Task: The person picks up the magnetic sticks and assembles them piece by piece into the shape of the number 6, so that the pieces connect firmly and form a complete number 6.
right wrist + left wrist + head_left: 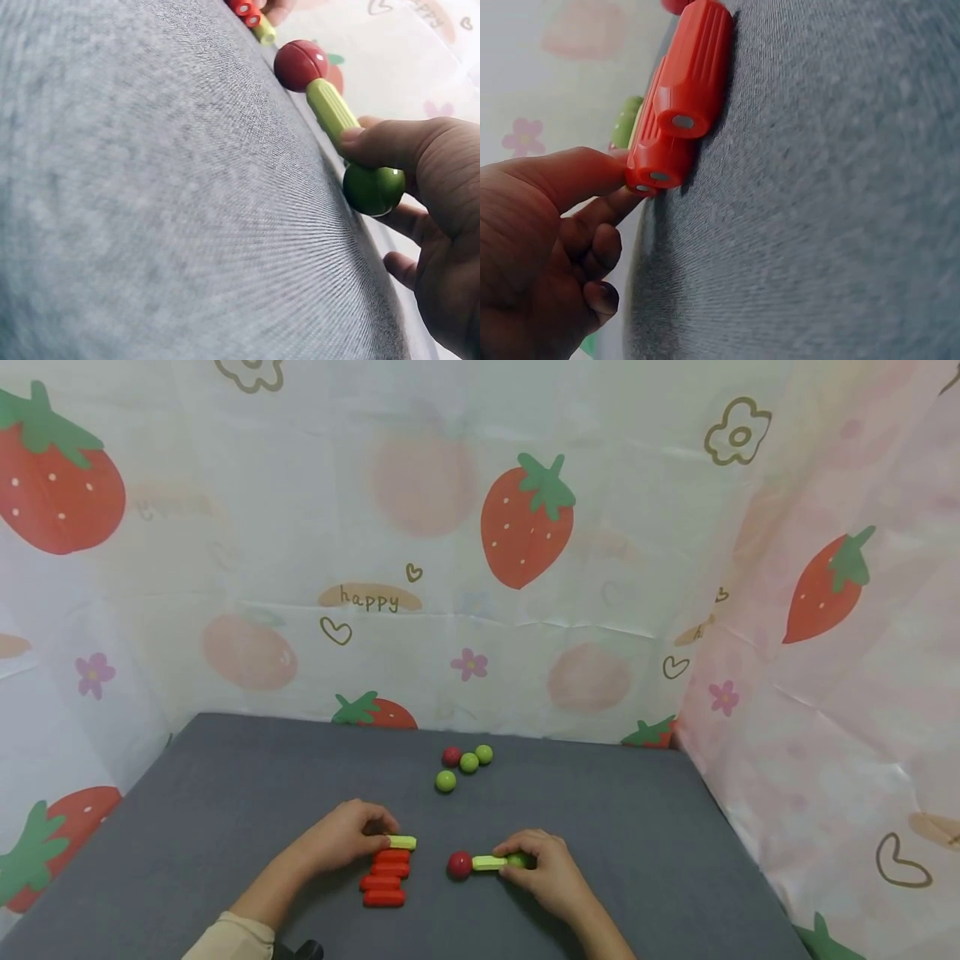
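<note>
My left hand (347,837) pinches the left end of a yellow-green rod (403,842) between thumb and fingers. Just nearer to me, several red rods (385,882) lie side by side in a row. Their ribbed sides and silver end discs show in the left wrist view, where they mostly hide the pinched rod. With thumb and fingertips, my right hand (546,870) grips another yellow-green rod (330,109) close to its right end. A red ball (460,865) sits on this rod's left end and a green ball (373,187) on its right end, partly covered by the fingers.
Farther back on the grey table (600,810) lie a dark red ball (452,757) and several green balls (469,763). A strawberry-print cloth (450,652) hangs behind and at the sides. A black object (309,950) shows at the front edge by the left sleeve.
</note>
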The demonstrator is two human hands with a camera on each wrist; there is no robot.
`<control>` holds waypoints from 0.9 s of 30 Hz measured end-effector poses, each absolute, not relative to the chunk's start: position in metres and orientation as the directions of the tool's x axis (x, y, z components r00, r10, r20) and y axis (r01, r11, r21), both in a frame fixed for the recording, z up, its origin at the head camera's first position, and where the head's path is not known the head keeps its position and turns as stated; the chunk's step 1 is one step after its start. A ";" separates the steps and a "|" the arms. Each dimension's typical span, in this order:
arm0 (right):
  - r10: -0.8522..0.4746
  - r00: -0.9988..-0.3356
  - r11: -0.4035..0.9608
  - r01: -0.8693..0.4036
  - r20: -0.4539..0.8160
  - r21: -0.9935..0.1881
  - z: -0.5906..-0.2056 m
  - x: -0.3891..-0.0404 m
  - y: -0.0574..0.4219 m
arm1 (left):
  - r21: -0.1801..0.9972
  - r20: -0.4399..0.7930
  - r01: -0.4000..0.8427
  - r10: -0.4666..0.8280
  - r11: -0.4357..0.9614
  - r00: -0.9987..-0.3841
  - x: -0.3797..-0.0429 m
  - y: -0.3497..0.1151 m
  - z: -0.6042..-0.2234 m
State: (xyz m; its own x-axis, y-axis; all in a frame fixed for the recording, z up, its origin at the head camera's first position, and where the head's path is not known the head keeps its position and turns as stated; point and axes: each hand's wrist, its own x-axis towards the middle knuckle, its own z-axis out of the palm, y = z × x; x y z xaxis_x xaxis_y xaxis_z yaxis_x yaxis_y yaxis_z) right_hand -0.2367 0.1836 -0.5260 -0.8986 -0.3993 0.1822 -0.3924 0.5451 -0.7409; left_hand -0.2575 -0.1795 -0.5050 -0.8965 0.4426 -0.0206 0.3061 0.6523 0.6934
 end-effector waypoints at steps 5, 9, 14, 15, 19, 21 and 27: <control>-0.391 -0.904 0.546 -0.380 0.174 -0.747 -0.526 -0.237 0.185 | 0.712 -0.027 0.264 0.401 0.651 -0.916 -0.257 -0.176 -0.507; -0.385 -0.906 0.555 -0.379 0.175 -0.740 -0.526 -0.239 0.185 | 0.748 -0.018 0.214 0.342 0.628 -0.940 -0.255 -0.173 -0.505; -0.381 -0.909 0.567 -0.373 0.168 -0.735 -0.527 -0.240 0.182 | 0.790 -0.029 0.148 0.277 0.595 -0.961 -0.248 -0.171 -0.497; -0.378 -0.911 0.571 -0.371 0.167 -0.733 -0.527 -0.240 0.182 | 0.791 -0.027 0.141 0.265 0.595 -0.964 -0.245 -0.170 -0.496; -0.360 -0.916 0.586 -0.368 0.175 -0.722 -0.525 -0.243 0.178 | 0.797 -0.020 0.112 0.211 0.594 -0.977 -0.236 -0.164 -0.489; -0.352 -0.919 0.593 -0.366 0.178 -0.717 -0.524 -0.245 0.176 | 0.805 -0.020 0.091 0.179 0.587 -0.984 -0.232 -0.160 -0.488; -0.318 -0.935 0.621 -0.328 0.154 -0.712 -0.522 -0.252 0.175 | 0.820 0.004 0.063 0.105 0.570 -0.994 -0.217 -0.143 -0.487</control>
State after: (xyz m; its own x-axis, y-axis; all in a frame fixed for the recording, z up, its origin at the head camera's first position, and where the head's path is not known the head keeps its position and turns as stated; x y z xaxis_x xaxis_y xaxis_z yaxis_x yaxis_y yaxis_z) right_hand -0.2521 0.1753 -0.5223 -0.9355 -0.3181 0.1540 -0.3283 0.6208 -0.7119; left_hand -0.2173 -0.1429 -0.4872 -0.9945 0.1047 0.0037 0.0630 0.5695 0.8195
